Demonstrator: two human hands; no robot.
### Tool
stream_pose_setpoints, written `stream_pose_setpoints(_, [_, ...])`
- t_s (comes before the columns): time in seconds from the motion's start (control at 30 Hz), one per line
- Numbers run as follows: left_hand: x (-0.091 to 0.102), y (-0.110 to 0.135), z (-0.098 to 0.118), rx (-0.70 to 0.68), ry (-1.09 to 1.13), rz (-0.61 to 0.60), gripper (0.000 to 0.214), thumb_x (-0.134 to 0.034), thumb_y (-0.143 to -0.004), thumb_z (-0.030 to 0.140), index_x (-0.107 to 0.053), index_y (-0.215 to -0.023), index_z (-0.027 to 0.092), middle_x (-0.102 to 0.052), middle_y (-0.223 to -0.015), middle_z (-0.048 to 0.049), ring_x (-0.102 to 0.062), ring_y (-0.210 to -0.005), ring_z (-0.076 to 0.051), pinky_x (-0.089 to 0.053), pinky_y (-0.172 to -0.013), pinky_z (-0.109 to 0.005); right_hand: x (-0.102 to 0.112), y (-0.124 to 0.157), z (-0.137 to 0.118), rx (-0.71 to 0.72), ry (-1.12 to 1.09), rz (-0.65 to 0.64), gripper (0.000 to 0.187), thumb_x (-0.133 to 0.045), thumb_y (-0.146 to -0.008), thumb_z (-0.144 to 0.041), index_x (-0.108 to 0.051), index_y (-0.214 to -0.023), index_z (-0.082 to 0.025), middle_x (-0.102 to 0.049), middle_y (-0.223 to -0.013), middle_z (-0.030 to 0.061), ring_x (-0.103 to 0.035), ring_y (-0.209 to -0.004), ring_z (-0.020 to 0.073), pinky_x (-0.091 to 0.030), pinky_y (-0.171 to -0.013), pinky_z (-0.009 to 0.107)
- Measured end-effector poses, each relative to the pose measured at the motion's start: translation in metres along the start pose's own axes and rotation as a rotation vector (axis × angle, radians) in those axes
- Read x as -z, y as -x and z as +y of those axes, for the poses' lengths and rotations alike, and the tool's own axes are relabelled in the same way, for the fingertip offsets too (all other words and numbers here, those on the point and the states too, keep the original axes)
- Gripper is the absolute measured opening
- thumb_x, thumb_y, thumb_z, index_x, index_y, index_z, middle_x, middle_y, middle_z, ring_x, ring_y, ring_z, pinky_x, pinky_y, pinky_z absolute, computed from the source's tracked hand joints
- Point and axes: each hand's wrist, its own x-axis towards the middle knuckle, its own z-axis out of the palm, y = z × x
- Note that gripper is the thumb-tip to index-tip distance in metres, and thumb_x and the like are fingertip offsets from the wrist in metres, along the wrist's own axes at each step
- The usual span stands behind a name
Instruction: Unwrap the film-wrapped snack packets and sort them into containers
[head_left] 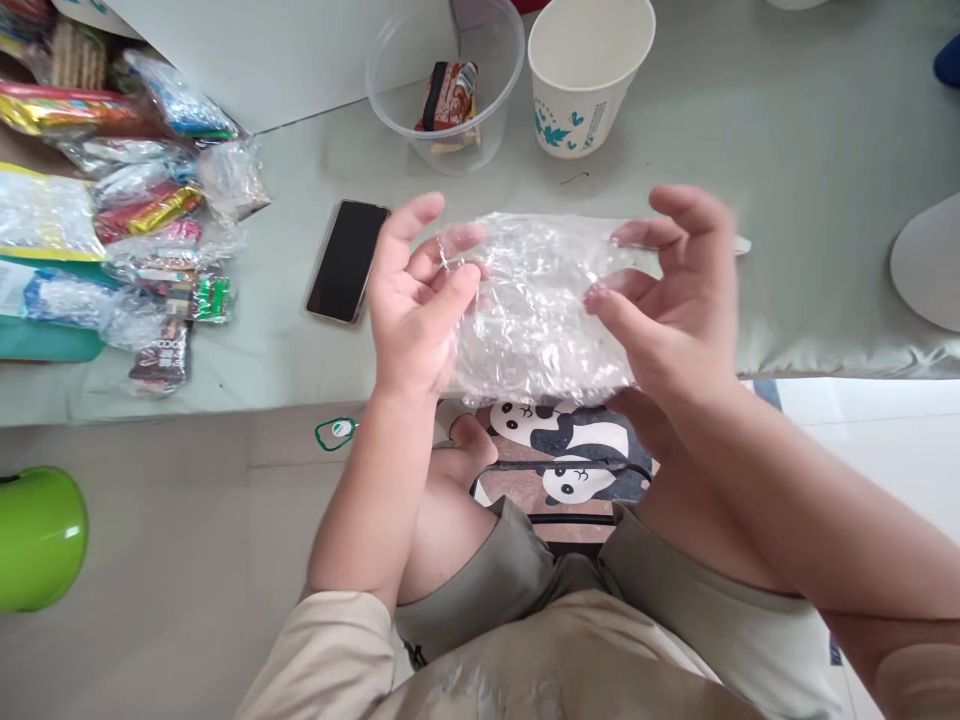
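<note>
A crinkled clear plastic bag point(536, 310) is stretched between my two hands, over the front edge of the table. My left hand point(420, 300) pinches its left side between thumb and fingers, with the index finger raised. On the right side, my right hand point(667, 290) grips the bag the same way, thumb toward the fingertips. The bag is see-through and wrinkled; I cannot make out anything inside it. A black phone point(347, 262) lies on the table just left of my left hand.
Behind the bag stand a clear plastic tub point(382, 105) holding small wrapped packets point(450, 97) and a white paper cup point(592, 75). Piled wrapped snacks point(165, 200) cover the table's left side. A white round object point(930, 262) is at right; a green bin point(41, 540) stands on the floor.
</note>
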Motion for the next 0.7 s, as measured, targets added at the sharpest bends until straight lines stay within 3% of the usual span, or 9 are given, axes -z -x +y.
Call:
stream_pose_setpoints(0.1, [0.001,-0.009,-0.034,0.032,-0.131,-0.01,0.055,-0.058,-0.1,0.06,-0.046,-0.148,0.037,-0.071,-0.132,-0.0088,-0.079,-0.103,-0.023,-0.065,-0.074,-0.031,-0.01,-0.003,0.04,-0.03,0.112,-0.061,0.067,-0.047,-0.104,-0.038,-0.017,-0.164,-0.038,-0.05,-0.148,0.0144,-0.069,-0.115,0.0265,-0.063,-0.086,0.043])
stream_pose_setpoints(0.2, [0.002,-0.011,-0.05,0.057,-0.155,-0.002,0.051,-0.061,-0.1,0.055,-0.049,-0.147,0.037,-0.073,-0.128,-0.0086,-0.079,-0.102,-0.024,-0.066,-0.074,-0.034,-0.015,-0.001,0.065,0.022,0.176,-0.16,0.076,-0.047,-0.106,-0.042,-0.005,-0.168,-0.035,-0.051,-0.151,0.0182,-0.069,-0.117,0.0295,-0.059,-0.094,0.052])
stream_pose_setpoints(0.33, [0.0,-0.008,-0.046,0.119,-0.102,-0.014,0.042,-0.054,-0.105,0.047,-0.048,-0.145,0.037,-0.072,-0.133,-0.0072,-0.079,-0.105,-0.021,-0.066,-0.076,-0.031,-0.02,-0.002,0.054,-0.032,0.102,-0.269,0.09,-0.06,-0.1,-0.055,-0.006,-0.169,-0.033,-0.056,-0.15,0.0203,-0.062,-0.133,0.0349,-0.053,-0.105,0.059])
stream_pose_setpoints(0.43, [-0.001,-0.006,-0.038,0.165,-0.028,-0.033,0.041,-0.051,-0.105,0.046,-0.045,-0.146,0.038,-0.069,-0.14,-0.0075,-0.078,-0.108,-0.021,-0.066,-0.078,-0.033,-0.024,-0.004,0.037,-0.192,-0.16,-0.379,0.072,-0.05,-0.105,-0.054,-0.022,-0.164,-0.027,-0.065,-0.139,0.0193,-0.067,-0.125,0.0308,-0.057,-0.101,0.054])
stream_pose_setpoints(0.53, [0.001,-0.007,-0.035,0.163,-0.022,0.022,0.045,-0.059,-0.101,0.047,-0.046,-0.144,0.039,-0.069,-0.136,-0.0074,-0.078,-0.101,-0.022,-0.065,-0.074,-0.033,-0.026,-0.005,0.028,-0.41,-0.427,-0.432,0.04,-0.06,-0.1,-0.049,-0.061,-0.128,-0.02,-0.074,-0.108,0.0131,-0.071,-0.095,0.0248,-0.061,-0.084,0.044])
stream_pose_setpoints(0.6, [0.005,-0.009,-0.037,0.127,-0.018,0.101,0.056,-0.066,-0.097,0.05,-0.04,-0.146,0.043,-0.067,-0.132,-0.006,-0.077,-0.095,-0.02,-0.063,-0.07,-0.031,-0.026,-0.007,0.023,-0.543,-0.569,-0.367,0.025,-0.071,-0.092,-0.045,-0.063,-0.095,-0.021,-0.066,-0.082,0.0041,-0.063,-0.072,0.0171,-0.056,-0.069,0.034])
stream_pose_setpoints(0.7, [0.011,-0.011,-0.043,0.088,0.048,0.187,0.074,-0.075,-0.089,0.057,-0.032,-0.148,0.049,-0.062,-0.129,-0.0044,-0.076,-0.091,-0.018,-0.061,-0.067,-0.029,-0.025,-0.011,0.016,-0.685,-0.719,-0.222,0.026,-0.08,-0.083,-0.036,-0.058,-0.08,-0.022,-0.051,-0.068,-0.0037,-0.048,-0.058,0.0089,-0.044,-0.058,0.024])
